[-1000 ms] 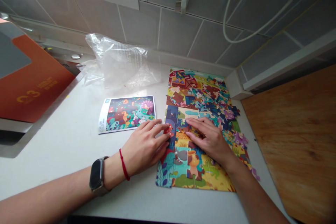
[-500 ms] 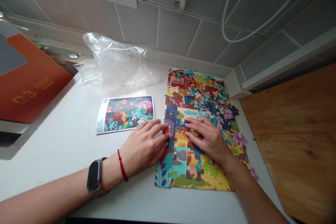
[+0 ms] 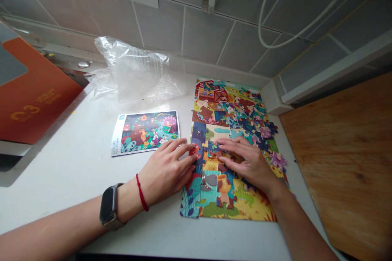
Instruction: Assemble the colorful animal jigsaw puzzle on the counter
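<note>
My left hand [image 3: 171,165] lies with its fingers stretched out, the tips pressing on the left strip of joined jigsaw pieces [image 3: 199,130]. Between thumb and fingers, my right hand [image 3: 246,161] has the edge of a dark blue jigsaw piece [image 3: 213,149] with green leaves. That piece lies over the picture, just right of the strip. Beneath both hands is a colourful puzzle board [image 3: 219,211] with animals on it. A dog [image 3: 226,187] and a grey animal [image 3: 209,182] show below my right hand, which hides part of the board.
Loose jigsaw pieces [image 3: 245,110] are heaped over the board's far and right parts. To the left lies a picture card [image 3: 150,132], with a clear plastic bag [image 3: 137,71] behind it. An orange box [image 3: 33,94] stands far left, a wooden board [image 3: 343,159] on the right.
My right hand has shifted slightly right, and the dark blue piece shows more between the hands. My left hand stays in place on the strip.
</note>
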The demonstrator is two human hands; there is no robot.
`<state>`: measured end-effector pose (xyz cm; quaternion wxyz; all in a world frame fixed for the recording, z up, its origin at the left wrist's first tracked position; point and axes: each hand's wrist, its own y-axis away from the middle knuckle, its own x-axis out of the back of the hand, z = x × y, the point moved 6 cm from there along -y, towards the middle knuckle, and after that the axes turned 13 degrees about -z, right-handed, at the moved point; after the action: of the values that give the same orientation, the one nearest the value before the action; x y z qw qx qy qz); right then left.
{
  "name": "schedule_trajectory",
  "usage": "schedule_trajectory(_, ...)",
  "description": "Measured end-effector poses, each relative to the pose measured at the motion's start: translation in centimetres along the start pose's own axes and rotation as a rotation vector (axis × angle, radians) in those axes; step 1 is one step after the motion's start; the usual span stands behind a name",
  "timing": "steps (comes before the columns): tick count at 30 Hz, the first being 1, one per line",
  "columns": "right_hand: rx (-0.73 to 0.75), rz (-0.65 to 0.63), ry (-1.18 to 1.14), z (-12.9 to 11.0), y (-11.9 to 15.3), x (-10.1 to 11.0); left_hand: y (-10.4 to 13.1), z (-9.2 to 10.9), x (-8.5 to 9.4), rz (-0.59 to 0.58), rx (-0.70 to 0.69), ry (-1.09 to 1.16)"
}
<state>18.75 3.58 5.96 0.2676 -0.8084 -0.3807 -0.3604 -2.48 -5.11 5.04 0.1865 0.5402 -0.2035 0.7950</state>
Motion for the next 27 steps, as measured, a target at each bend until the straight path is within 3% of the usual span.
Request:
schedule_trajectory(11, -0.066, -0.121, 0.02, -0.26, 0.59, 0.3, 0.01, 0.06, 0.1, -0.002, -0.003, -0.009)
schedule_trajectory(27, -0.047, -0.092, 0.033, -0.23, 0.69, 0.04, 0.01, 0.15, 0.1, -0.002, -0.009, -0.009)
